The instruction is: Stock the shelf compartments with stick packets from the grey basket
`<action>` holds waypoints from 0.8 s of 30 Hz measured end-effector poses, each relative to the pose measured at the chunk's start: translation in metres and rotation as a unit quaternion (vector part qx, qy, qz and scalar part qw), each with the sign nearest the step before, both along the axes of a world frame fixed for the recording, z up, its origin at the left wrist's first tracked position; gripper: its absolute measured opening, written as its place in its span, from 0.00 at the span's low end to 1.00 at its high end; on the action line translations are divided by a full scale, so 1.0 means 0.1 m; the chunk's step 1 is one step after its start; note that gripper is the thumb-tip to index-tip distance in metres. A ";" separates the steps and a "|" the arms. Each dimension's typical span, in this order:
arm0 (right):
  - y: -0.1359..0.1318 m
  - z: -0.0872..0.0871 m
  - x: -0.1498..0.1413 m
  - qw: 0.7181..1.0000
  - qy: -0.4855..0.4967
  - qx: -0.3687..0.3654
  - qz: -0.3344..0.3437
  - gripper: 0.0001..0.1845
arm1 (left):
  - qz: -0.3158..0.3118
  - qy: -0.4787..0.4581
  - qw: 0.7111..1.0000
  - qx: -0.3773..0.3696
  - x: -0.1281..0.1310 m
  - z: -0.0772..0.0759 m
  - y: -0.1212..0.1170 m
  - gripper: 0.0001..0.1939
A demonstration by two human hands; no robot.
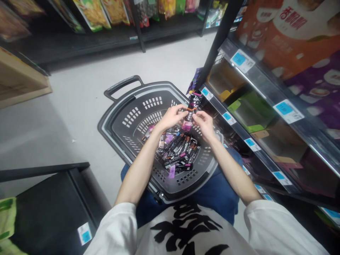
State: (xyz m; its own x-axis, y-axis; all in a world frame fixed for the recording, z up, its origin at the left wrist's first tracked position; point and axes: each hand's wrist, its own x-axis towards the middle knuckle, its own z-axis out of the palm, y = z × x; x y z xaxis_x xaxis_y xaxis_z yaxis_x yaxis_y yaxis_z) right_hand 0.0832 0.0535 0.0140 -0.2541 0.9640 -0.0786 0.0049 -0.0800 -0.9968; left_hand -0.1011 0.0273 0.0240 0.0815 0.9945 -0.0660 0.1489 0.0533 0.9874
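Over the far right part of a dark grey shopping basket, both hands hold a black sachet with a pink-purple end. My left hand pinches its left edge between thumb and fingers. On the right edge, my right hand grips it with thumb and fingertips. Beneath them, several slim black stick packets with pink and orange ends lie loose in the basket. A small purple slip lies at the near side of the pile. The basket rests on or against my blue-trousered legs.
Shelves with blue price tags rise close on the right, with large orange and purple bags on top. Snack bags hang along the far shelf. A cardboard box stands at left, above a black shelf.
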 end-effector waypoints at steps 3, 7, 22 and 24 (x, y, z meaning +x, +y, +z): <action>0.00 0.00 0.00 1.000 -0.002 -0.003 0.012 0.26 | 0.009 -0.018 1.000 -0.004 0.01 0.00 0.00 0.12; -0.01 0.00 0.00 1.000 -0.001 0.003 0.027 0.26 | 0.008 -0.023 1.000 -0.013 0.01 0.00 0.00 0.09; 0.03 -0.11 0.02 1.000 -0.003 0.006 -0.009 0.23 | 0.004 -0.003 1.000 -0.013 0.00 0.01 -0.02 0.07; 0.04 -0.12 0.02 1.000 -0.004 0.009 -0.008 0.23 | 0.006 0.001 1.000 -0.014 0.00 0.01 -0.02 0.07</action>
